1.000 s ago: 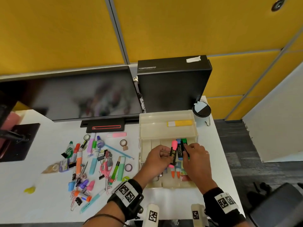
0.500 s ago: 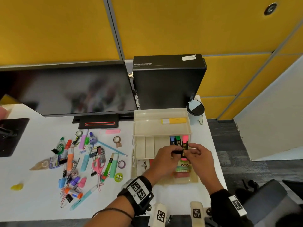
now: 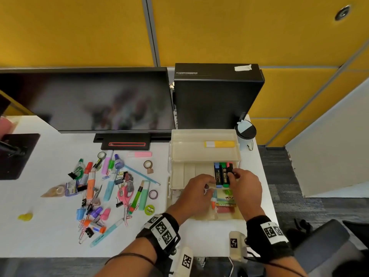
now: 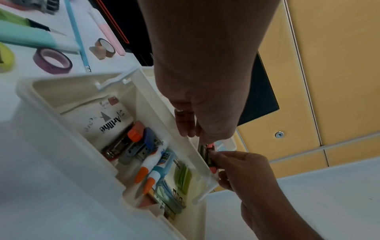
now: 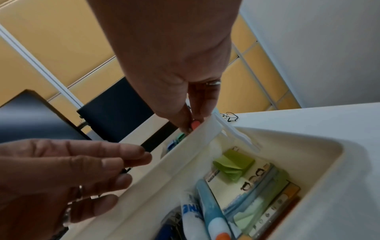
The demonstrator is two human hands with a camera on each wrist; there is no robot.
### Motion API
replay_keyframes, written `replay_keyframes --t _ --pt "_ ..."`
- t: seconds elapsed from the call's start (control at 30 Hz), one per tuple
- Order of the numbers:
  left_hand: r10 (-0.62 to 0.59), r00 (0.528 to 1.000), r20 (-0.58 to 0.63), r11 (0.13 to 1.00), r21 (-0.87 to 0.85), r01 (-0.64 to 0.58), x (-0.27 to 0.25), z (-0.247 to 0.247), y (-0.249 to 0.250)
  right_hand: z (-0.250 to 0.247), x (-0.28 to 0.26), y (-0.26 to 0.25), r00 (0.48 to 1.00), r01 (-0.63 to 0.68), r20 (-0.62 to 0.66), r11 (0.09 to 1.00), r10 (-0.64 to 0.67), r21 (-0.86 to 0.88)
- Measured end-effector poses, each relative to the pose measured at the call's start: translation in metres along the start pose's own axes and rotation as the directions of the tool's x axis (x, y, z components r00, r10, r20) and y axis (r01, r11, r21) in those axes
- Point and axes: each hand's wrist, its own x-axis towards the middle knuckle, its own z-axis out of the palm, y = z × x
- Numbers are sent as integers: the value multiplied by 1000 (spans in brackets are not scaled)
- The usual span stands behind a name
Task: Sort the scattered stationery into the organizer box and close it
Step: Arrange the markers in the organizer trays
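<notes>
Since half a second ago the left hand (image 3: 196, 188) has let go of the highlighters and drawn back toward the person, while the pink highlighter (image 3: 230, 170) now lies in the tray beside the other two. The organizer box (image 3: 203, 154) stands open on the white worktop (image 3: 50, 226), in front of the black computer case (image 3: 216, 94) and right of the monitor (image 3: 87, 100); its upper tray holds one yellow highlighter (image 3: 219, 144). In the right end of the divided middle tray lie the blue highlighter (image 3: 218, 174), the green highlighter (image 3: 224, 174) and the pink one, side by side and touching. The right hand (image 3: 246, 186) hovers over this corner and pinches the pink highlighter between thumb and fingertips. The left hand hangs above the front edge of the middle tray, its fingers relaxed and slightly spread, holding nothing. Below, the bottom compartment contains glue tubes (image 4: 153, 164), sticky notes (image 5: 233, 164) and a stapler (image 4: 121, 144). The scattered stationery (image 3: 107, 188) still waits in a heap on the worktop left of the box, well apart from both hands.
</notes>
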Motion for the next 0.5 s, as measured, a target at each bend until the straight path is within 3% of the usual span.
replay_keyframes --t 0.33,0.4,0.5 --pt "-10 1000 4 999 -47 11 -15 -42 -32 4 -15 -13 992 -110 -66 994 108 -26" --pt "-27 1000 5 998 -51 27 -21 -57 -40 5 -23 -30 993 -72 -98 997 73 12" --pt "-23 999 -22 998 -52 22 -39 -89 -58 19 -38 -63 994 89 -70 987 -80 130"
